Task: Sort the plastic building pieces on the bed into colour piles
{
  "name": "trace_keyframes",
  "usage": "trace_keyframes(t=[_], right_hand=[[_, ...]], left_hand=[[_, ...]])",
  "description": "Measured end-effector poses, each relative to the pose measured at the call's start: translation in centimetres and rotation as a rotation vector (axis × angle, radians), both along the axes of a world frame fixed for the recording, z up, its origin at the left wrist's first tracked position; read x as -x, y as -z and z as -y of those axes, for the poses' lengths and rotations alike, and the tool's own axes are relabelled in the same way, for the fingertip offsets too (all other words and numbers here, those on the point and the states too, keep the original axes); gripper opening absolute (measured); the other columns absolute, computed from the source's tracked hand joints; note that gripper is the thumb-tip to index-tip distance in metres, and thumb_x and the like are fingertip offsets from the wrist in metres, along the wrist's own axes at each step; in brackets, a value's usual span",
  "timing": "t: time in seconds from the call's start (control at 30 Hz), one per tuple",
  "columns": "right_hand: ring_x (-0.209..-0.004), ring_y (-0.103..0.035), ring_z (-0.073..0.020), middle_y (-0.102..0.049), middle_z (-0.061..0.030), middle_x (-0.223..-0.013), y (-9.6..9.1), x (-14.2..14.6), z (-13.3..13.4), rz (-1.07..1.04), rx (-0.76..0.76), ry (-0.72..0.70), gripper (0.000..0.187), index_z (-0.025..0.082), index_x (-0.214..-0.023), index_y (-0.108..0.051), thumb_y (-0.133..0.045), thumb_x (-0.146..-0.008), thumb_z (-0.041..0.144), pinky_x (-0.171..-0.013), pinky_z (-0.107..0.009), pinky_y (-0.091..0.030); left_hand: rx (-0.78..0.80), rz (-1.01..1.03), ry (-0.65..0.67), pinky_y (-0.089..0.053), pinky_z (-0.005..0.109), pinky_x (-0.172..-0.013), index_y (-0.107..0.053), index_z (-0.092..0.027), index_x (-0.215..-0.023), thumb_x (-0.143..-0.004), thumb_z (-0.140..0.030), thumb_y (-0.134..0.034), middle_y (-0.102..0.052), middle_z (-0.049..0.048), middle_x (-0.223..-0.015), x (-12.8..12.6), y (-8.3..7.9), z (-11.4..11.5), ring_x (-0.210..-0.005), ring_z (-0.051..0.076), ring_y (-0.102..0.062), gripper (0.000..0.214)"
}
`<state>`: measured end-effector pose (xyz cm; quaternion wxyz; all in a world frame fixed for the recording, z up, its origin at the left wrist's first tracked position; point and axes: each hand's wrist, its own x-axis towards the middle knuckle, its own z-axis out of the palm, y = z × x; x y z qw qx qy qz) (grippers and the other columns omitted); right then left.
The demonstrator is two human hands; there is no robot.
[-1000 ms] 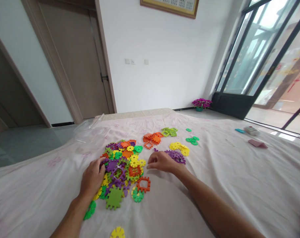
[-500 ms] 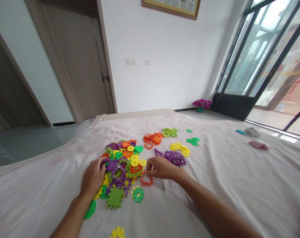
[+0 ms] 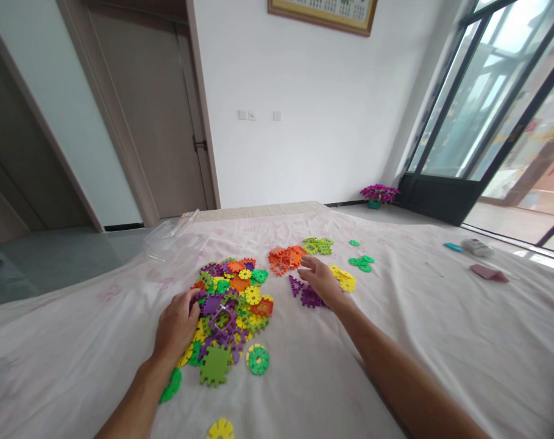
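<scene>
A mixed heap of coloured plastic interlocking pieces (image 3: 231, 299) lies on a pale sheet (image 3: 395, 317). My left hand (image 3: 177, 326) rests on the heap's left edge, fingers curled onto purple pieces. My right hand (image 3: 322, 281) reaches forward with fingers stretched out, holding nothing, just right of the orange pile (image 3: 284, 258). It lies over the purple pile (image 3: 306, 294). A yellow pile (image 3: 344, 278) sits right of that hand, a light-green pile (image 3: 319, 245) beyond it, and dark-green pieces (image 3: 361, 262) farther right.
Loose pieces lie near me: a green square (image 3: 214, 366), a green-yellow ring (image 3: 258, 360), a yellow gear (image 3: 220, 430). A clear plastic bag (image 3: 171, 235) lies at the sheet's far left. Small items (image 3: 478, 247) and a dark red card (image 3: 487, 274) sit at right.
My right hand pinched an orange frame piece at the heap's right edge, carried it forward to the orange pile and let go; the hand is now open. My left hand stayed put.
</scene>
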<state>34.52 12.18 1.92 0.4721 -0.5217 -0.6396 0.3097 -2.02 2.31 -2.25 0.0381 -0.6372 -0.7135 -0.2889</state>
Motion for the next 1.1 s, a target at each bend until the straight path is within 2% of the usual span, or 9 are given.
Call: trace_keyframes(t=[0.1,0.2,0.3,0.4,0.63,0.77,0.9,0.97,1.1], right_hand=[[-0.086,-0.066,-0.0184,-0.071,-0.0063,-0.099,0.5,0.9,0.9,0.239,-0.052,-0.038,0.026,0.018,-0.102,-0.068,-0.056,-0.078,0.019,-0.079,-0.032,-0.051],[-0.080,-0.064,-0.0166,-0.071,-0.0034,-0.091,0.4,2.8,2.8,0.415,-0.116,-0.255,0.020,0.020,-0.097,-0.070,-0.057,-0.083,0.025,-0.075,-0.029,-0.049],[-0.090,-0.063,-0.0188,-0.070,-0.0047,-0.099,0.1,4.5,4.7,0.577,-0.199,-0.403,0.031,0.022,-0.105,-0.070,-0.067,-0.080,0.040,-0.081,-0.029,-0.046],[-0.097,-0.061,-0.0202,-0.069,-0.0051,-0.102,-0.1,5.3,5.7,0.673,-0.240,-0.469,0.039,0.024,-0.110,-0.068,-0.065,-0.082,0.050,-0.086,-0.030,-0.044],[-0.099,-0.059,-0.0217,-0.069,-0.0065,-0.106,-0.4,4.9,6.0,0.707,-0.307,-0.553,0.049,0.023,-0.118,-0.065,-0.056,-0.086,0.059,-0.089,-0.032,-0.042],[-0.101,-0.058,-0.0224,-0.067,-0.0067,-0.112,-0.4,5.1,6.3,0.719,-0.350,-0.601,0.054,0.026,-0.123,-0.062,-0.059,-0.083,0.061,-0.091,-0.033,-0.042],[-0.097,-0.059,-0.0197,-0.069,-0.0055,-0.104,-0.5,5.2,6.6,0.695,-0.354,-0.606,0.035,0.024,-0.111,-0.067,-0.050,-0.093,0.049,-0.089,-0.031,-0.042],[-0.093,-0.060,-0.0178,-0.070,-0.0055,-0.099,-0.6,5.2,6.6,0.662,-0.334,-0.587,0.031,0.022,-0.104,-0.068,-0.043,-0.098,0.040,-0.085,-0.028,-0.042],[-0.082,-0.060,-0.0151,-0.068,-0.0051,-0.087,-0.4,5.0,5.9,0.548,-0.286,-0.438,0.031,0.018,-0.086,-0.066,-0.040,-0.098,0.030,-0.076,-0.025,-0.043]], left_hand=[[-0.002,-0.006,0.002,-0.042,0.033,-0.100,-0.057,-0.019,-0.120,-0.090,-0.029,-0.036,-0.062,0.0083,-0.121,0.0,0.1,0.0,-0.113,0.021,-0.057,0.038],[-0.012,-0.007,0.006,-0.042,0.033,-0.100,-0.058,-0.019,-0.120,-0.089,-0.028,-0.037,-0.063,0.0081,-0.120,0.1,0.2,0.0,-0.114,0.020,-0.057,0.038],[-0.009,0.001,0.012,-0.041,0.034,-0.101,-0.057,-0.019,-0.120,-0.089,-0.028,-0.037,-0.062,0.0083,-0.121,0.2,0.3,0.0,-0.114,0.021,-0.057,0.038],[-0.008,0.000,0.009,-0.041,0.034,-0.101,-0.057,-0.019,-0.121,-0.089,-0.027,-0.037,-0.062,0.0082,-0.121,0.2,0.3,-0.1,-0.114,0.020,-0.057,0.038],[-0.011,-0.014,0.006,-0.041,0.033,-0.101,-0.057,-0.020,-0.120,-0.090,-0.028,-0.036,-0.063,0.0074,-0.119,0.1,0.3,-0.1,-0.113,0.020,-0.057,0.037],[-0.007,-0.008,0.011,-0.041,0.034,-0.101,-0.057,-0.019,-0.120,-0.090,-0.028,-0.036,-0.062,0.0077,-0.120,0.2,0.3,-0.1,-0.114,0.021,-0.056,0.037],[-0.005,-0.005,0.006,-0.041,0.034,-0.101,-0.057,-0.019,-0.120,-0.090,-0.028,-0.036,-0.061,0.0076,-0.120,0.2,0.4,-0.2,-0.114,0.020,-0.056,0.038],[-0.003,-0.004,0.005,-0.041,0.034,-0.101,-0.056,-0.019,-0.121,-0.090,-0.028,-0.036,-0.061,0.0078,-0.121,0.2,0.4,-0.2,-0.115,0.021,-0.056,0.038],[0.002,-0.001,0.010,-0.041,0.035,-0.101,-0.056,-0.019,-0.121,-0.090,-0.028,-0.036,-0.061,0.0079,-0.121,0.2,0.4,-0.2,-0.114,0.021,-0.056,0.038]])
